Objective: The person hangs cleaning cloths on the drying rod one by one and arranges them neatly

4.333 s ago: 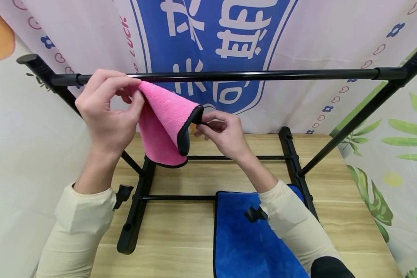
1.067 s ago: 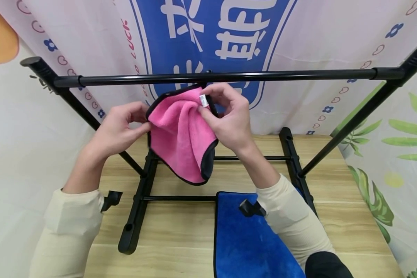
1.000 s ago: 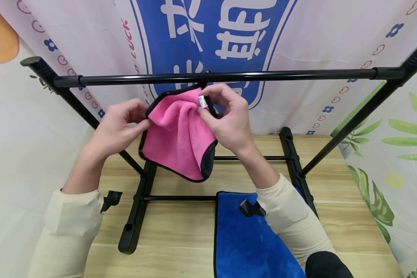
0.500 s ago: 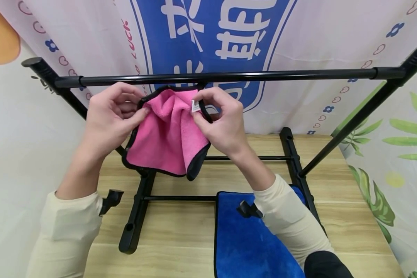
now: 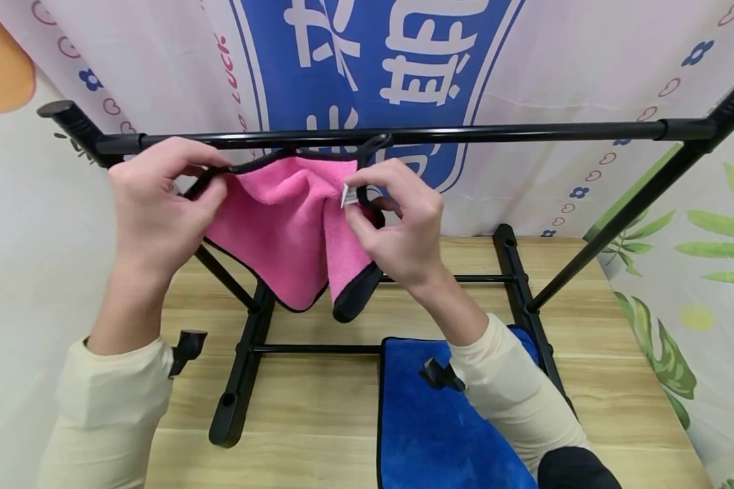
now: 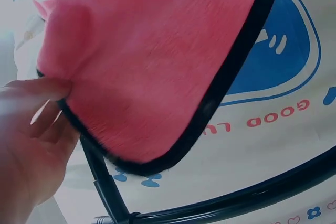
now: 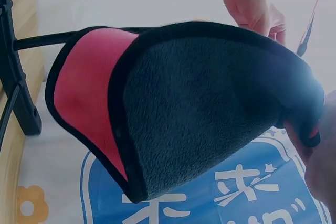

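Observation:
Both hands hold a small pink towel (image 5: 269, 217) with black trim just below and in front of the black top rail (image 5: 526, 132). My left hand (image 5: 159, 204) pinches its upper left edge between thumb and fingers. At the upper right, beside a white tag (image 5: 350, 195), my right hand (image 5: 404, 224) pinches the border. A black loop (image 5: 376, 144) sticks up there against the rail. The left wrist view shows the pink face (image 6: 157, 66) spread out. In the right wrist view the dark grey back (image 7: 205, 98) curls over; the right fingertips are partly hidden.
The rail belongs to a black rack whose feet (image 5: 226, 414) stand on a wooden tabletop (image 5: 293, 414). A blue towel (image 5: 428, 421) with black edging lies flat at the front, partly under the right forearm. Behind hangs a printed curtain (image 5: 563, 61).
The left hand has moved left and up, stretching the towel's top edge wider. My right hand stays near the tag. Earlier the towel hung folded, the left hand up at the rail.

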A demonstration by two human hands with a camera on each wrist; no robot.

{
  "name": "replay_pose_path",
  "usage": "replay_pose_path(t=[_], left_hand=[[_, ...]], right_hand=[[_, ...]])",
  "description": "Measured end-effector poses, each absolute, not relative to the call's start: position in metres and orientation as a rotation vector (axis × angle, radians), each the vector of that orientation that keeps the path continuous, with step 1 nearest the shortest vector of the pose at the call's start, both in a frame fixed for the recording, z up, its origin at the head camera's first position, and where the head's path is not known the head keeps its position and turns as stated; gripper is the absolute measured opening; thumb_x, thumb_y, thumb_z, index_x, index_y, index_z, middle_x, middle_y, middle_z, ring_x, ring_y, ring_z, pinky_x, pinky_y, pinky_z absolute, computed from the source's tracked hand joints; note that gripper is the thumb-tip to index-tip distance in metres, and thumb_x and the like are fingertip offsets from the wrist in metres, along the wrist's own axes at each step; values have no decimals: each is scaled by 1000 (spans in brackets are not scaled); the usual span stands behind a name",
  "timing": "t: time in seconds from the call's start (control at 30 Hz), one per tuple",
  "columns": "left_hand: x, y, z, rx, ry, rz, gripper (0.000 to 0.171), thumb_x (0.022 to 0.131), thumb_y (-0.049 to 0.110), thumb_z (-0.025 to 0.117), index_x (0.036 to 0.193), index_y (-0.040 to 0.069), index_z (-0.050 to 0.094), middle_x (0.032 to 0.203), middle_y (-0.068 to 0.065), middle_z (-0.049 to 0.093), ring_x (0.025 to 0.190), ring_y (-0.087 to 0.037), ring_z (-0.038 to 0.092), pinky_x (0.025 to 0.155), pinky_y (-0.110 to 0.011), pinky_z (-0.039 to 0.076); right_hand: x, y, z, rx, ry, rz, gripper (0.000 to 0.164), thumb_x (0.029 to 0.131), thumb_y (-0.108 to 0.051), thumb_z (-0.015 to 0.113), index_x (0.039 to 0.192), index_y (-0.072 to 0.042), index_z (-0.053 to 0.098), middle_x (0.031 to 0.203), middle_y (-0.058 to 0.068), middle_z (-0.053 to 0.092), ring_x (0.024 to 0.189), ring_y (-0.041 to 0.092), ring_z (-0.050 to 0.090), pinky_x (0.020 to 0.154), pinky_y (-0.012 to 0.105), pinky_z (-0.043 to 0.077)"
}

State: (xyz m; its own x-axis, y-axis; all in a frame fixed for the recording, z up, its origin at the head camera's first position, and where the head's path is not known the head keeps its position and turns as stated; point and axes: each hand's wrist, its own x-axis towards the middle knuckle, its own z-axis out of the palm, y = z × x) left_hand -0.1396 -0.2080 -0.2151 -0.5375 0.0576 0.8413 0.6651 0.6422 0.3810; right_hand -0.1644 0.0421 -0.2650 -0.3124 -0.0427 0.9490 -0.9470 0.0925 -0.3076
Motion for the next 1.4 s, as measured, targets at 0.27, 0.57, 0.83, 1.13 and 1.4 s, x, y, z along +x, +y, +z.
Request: replay_pose_path(t=[0.27,0.57,0.83,1.13,1.4], left_hand=[[-148,-201,-210,-463,-1832,-822,12,88,-4,66,86,-8,77,85,-21,75,81,-26,65,85,-16,49],[-157,-199,-203,-417,-1819,-778,13,91,0,67,86,-8,77,87,-21,74,81,-33,65,83,-15,47],[-159,-201,-200,-395,-1826,-739,15,92,-2,64,86,-7,77,87,-21,74,81,-34,65,82,-13,45],[-163,-201,-198,-380,-1806,-711,12,90,0,68,86,-4,79,88,-21,75,88,-40,66,89,-23,42],[-165,-202,-195,-316,-1819,-716,11,89,2,72,85,-5,79,83,-10,69,86,-24,60,87,-22,39]], right_hand=[[-162,44,-263,1008,-1443,1357,14,81,16,71,94,11,69,86,20,67,79,23,65,64,26,61],[-167,50,-257,909,-1607,1294,21,86,2,77,105,9,71,98,21,71,90,25,70,63,25,61],[-169,53,-252,903,-1637,1264,19,92,1,70,108,10,73,98,21,71,89,25,70,64,26,61],[-171,55,-249,845,-1662,1093,20,93,4,68,112,8,74,96,20,69,75,23,59,54,24,45],[-175,58,-248,815,-1641,952,19,93,5,68,111,8,74,95,19,69,78,26,61,66,28,52]])
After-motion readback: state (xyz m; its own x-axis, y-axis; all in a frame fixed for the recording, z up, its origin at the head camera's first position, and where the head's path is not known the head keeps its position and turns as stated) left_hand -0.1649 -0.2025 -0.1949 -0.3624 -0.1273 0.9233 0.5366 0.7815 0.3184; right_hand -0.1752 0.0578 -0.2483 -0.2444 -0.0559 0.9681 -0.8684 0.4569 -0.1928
